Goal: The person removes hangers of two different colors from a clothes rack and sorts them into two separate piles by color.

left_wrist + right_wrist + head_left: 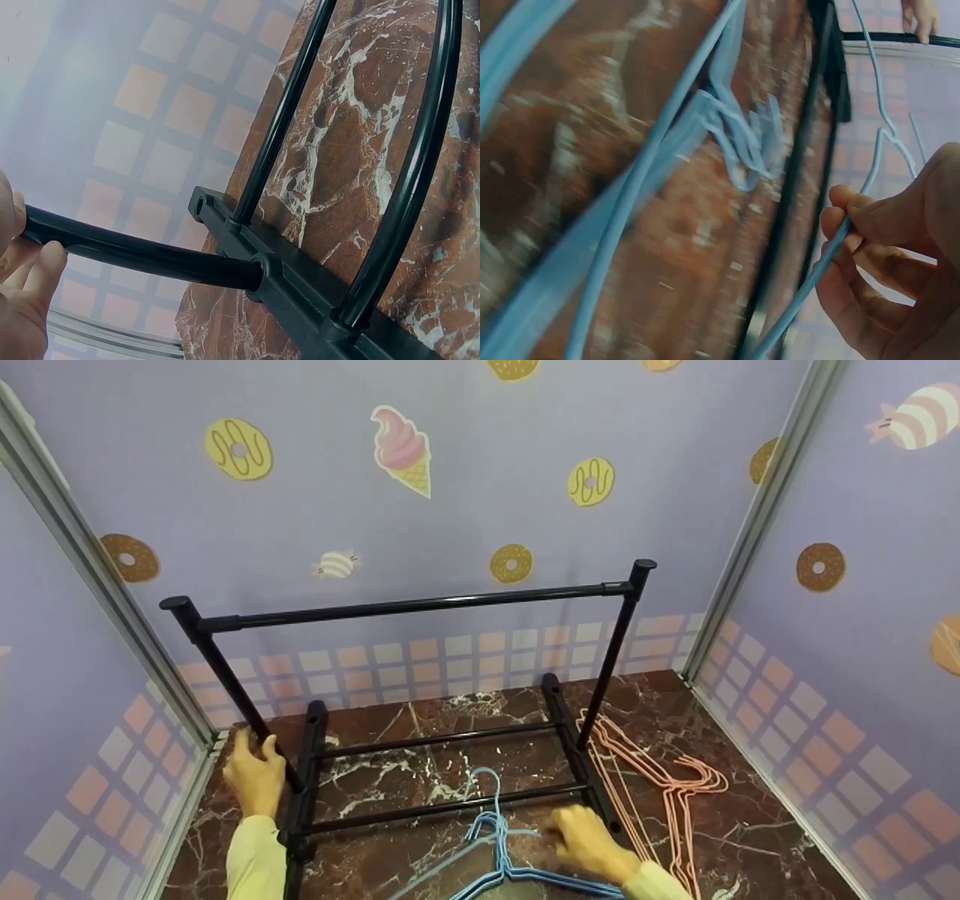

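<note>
A black garment rack [435, 604] stands on the floor, with two uprights, a top bar and two lower bars. My left hand [256, 776] grips its left upright [142, 251], thumb and fingers on either side of the tube. Low at the front right, my right hand [589, 840] pinches the shoulder of a light blue hanger [810, 281] between thumb and fingers. The hanger's hook points up and overlaps the front lower bar in the head view. Below lie several more blue hangers [499, 877], their hooks bunched together.
Several pink hangers [675, 810] lie right of the rack, partly under its right foot in the head view. Patterned walls [465, 510] enclose the back and both sides. The floor [420, 772] is dark red-brown with white veins.
</note>
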Demonstrator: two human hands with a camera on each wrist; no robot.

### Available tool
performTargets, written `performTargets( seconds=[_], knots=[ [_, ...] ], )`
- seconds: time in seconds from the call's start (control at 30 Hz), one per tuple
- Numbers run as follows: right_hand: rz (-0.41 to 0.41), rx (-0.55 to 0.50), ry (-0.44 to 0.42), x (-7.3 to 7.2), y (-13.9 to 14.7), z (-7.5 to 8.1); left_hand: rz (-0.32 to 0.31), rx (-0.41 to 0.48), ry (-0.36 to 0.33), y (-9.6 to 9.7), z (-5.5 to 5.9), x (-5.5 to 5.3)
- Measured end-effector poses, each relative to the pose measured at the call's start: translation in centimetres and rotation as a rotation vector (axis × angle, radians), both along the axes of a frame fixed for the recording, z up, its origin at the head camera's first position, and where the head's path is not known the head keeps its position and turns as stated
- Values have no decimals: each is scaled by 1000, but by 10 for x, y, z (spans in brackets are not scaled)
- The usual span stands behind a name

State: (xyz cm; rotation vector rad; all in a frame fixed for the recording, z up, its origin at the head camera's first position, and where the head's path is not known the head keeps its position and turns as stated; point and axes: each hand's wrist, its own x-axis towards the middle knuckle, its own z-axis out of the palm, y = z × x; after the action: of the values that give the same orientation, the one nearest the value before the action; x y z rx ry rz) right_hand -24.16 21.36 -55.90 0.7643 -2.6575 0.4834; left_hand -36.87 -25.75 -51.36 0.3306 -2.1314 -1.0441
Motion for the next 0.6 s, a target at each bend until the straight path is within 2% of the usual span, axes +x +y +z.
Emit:
performTargets(
  seconds=[0.13,0.27,0.47,0.6],
  knots=[
    [3,-14,-55,12,5,-15,-5,0,14,2,3,-2],
    [7,-31,-134,20,8,-26,-3,7,-3,1,4,-2],
    [-1,1,-225,25,6,-40,3,15,-35,0,3,0],
    [-16,2,-230,26,4,-48,6,14,-36,0,1,1]
  ],
)
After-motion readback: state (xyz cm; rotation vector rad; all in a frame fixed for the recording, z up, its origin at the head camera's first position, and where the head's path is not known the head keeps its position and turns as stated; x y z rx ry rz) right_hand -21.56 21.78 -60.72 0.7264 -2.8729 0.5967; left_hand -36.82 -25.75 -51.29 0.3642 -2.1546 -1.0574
